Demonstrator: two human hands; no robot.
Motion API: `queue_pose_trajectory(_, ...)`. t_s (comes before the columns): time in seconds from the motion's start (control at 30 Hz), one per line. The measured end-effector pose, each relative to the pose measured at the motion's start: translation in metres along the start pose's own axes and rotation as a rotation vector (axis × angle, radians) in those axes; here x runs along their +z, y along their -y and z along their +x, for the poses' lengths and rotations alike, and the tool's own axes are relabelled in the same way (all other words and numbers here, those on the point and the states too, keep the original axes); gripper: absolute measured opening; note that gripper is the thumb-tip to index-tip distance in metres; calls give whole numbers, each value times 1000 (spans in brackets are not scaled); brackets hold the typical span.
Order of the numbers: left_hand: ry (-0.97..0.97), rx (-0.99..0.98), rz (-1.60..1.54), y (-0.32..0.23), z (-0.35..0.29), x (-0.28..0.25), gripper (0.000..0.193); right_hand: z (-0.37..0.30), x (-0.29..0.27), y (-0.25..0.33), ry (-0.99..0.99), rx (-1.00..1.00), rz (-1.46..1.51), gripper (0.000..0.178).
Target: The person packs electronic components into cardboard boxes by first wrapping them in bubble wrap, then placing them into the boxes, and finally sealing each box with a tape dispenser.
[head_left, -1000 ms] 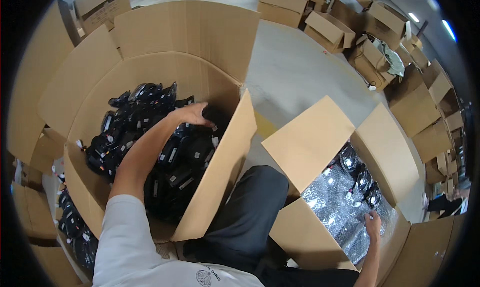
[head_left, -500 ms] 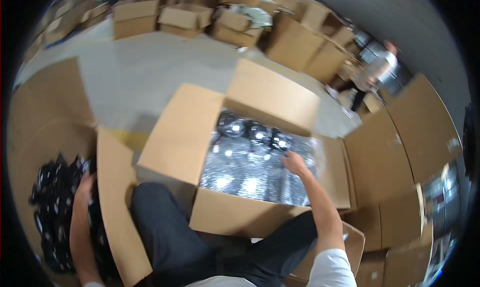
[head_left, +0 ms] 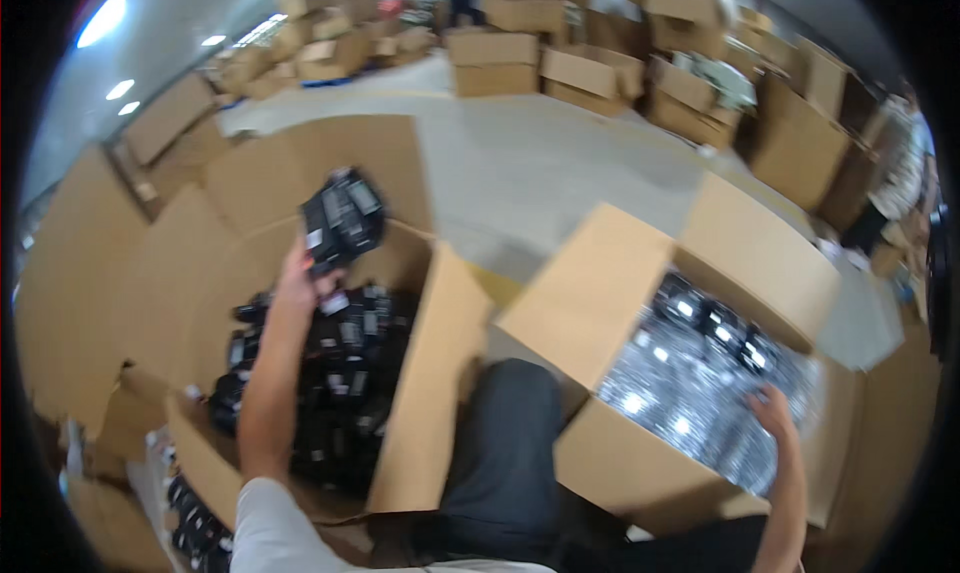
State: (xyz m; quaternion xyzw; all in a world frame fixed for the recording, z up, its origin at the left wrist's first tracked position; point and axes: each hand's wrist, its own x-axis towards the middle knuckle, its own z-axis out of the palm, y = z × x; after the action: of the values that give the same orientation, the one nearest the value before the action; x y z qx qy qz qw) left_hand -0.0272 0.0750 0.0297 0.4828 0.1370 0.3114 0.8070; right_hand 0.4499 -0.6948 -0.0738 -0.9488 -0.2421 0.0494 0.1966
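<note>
My left hand [head_left: 312,273] is closed on a black packaged item [head_left: 345,216] with pale labels; its exact kind I cannot make out. The item is raised above a large open carton [head_left: 432,393] that holds many similar black pieces [head_left: 350,348]. At the right, a second open carton [head_left: 610,453] contains bundles in shiny clear plastic wrap [head_left: 680,393], with several round black wrapped pieces [head_left: 722,325] along its far side. Over the wrap, near the nearest round piece, is my right hand [head_left: 772,410], fingers bent; whether they grip anything is blurred.
Open cardboard boxes [head_left: 490,63] line the far side of the grey floor [head_left: 500,173]. A person [head_left: 890,173] stands at the far right. Below the left carton, another box holds black pieces [head_left: 200,518]. Raised flaps [head_left: 760,253] surround the right carton.
The view has swung left. My left hand has come up from inside the left carton with a black item in it. My right hand stays at the wrapped bundles.
</note>
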Motion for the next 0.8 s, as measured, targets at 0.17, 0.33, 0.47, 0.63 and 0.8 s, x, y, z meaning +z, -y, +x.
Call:
queue_pose_trajectory(0.17,122,60,-168,-48,11,151,40,19,5,-2,-77,-29,-83,37)
queue_pose_trajectory(0.33,377,-149,-286,-3,35,258,41,33,-24,108,-140,-176,302,39)
queue_pose_trajectory(0.47,659,-352,-368,80,51,339,39,22,-66,211,69,-393,893,73)
queue_pose_trajectory(0.63,845,-621,-583,175,6,444,41,36,-85,239,177,-683,1422,105)
queue_pose_trajectory(0.8,797,-931,-568,225,9,496,44,24,-106,200,260,-612,1622,94)
